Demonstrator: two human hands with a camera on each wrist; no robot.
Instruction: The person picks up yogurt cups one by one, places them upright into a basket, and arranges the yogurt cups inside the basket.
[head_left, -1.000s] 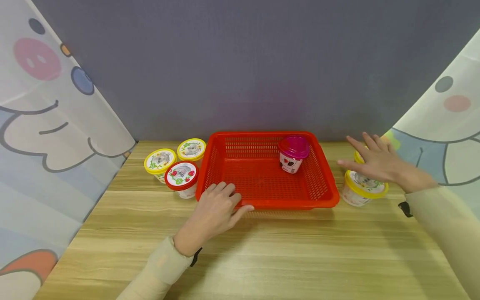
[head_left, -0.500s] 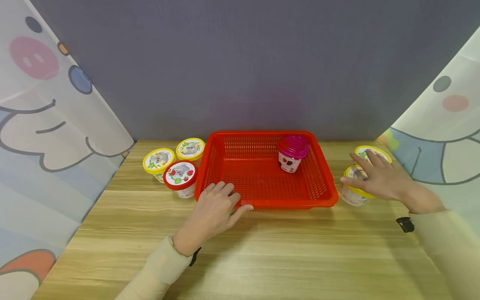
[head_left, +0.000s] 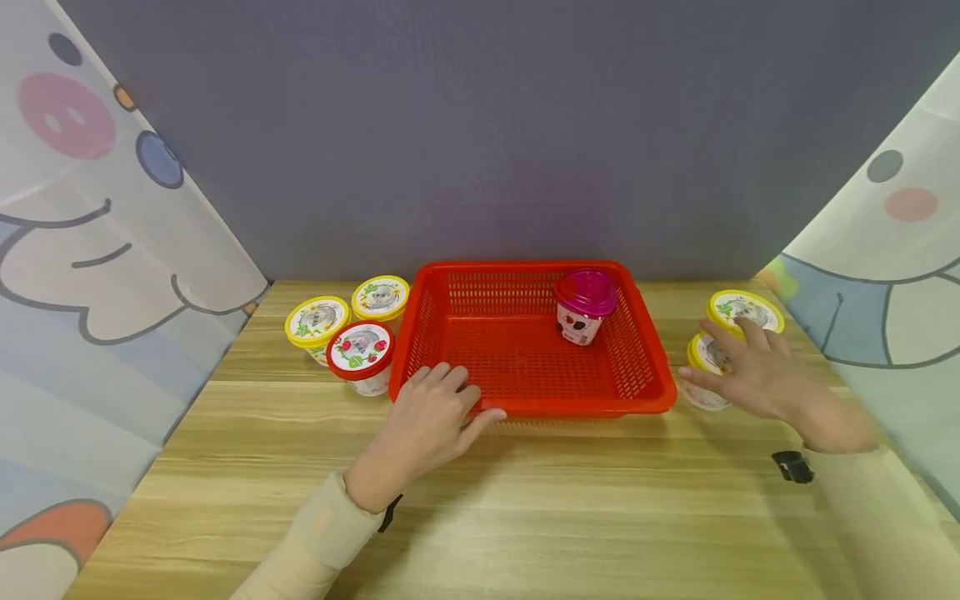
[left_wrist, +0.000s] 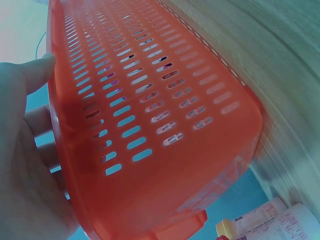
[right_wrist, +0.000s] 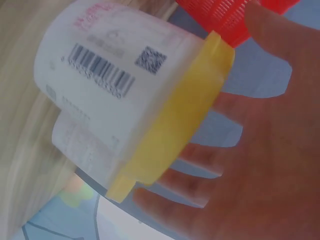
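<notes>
The nearer yellow-lidded cup (right_wrist: 125, 85) stands on the table just beyond the right end of the basket: a smooth, pale tapered tub with a ridged plastic lid, its side printed with a barcode and a square code. Over it is the right hand (head_left: 776, 379), fingers spread apart around the lid's edge; whether any touch it I cannot tell. Just behind stands a matching far cup (head_left: 742, 310), round and yellow-rimmed.

The left hand (head_left: 433, 417) grips the near rim of the red basket (head_left: 517, 358), fingers curled over it, thumb on the outside. The basket is glossy moulded plastic, rectangular with rounded corners, its walls pierced by slots. Inside, toward the back right, sits a pink cup (head_left: 585, 306) with a domed, shiny magenta lid.

Beside its left end cluster a red-lidded cup (head_left: 362, 350) and two yellow-lidded tubs (head_left: 318, 321), all with flat printed tops. The table (head_left: 525, 508) has streaky pale wood grain; behind rises a matte grey panel (head_left: 480, 133), flanked by creased cartoon-print sheets (head_left: 112, 250).
</notes>
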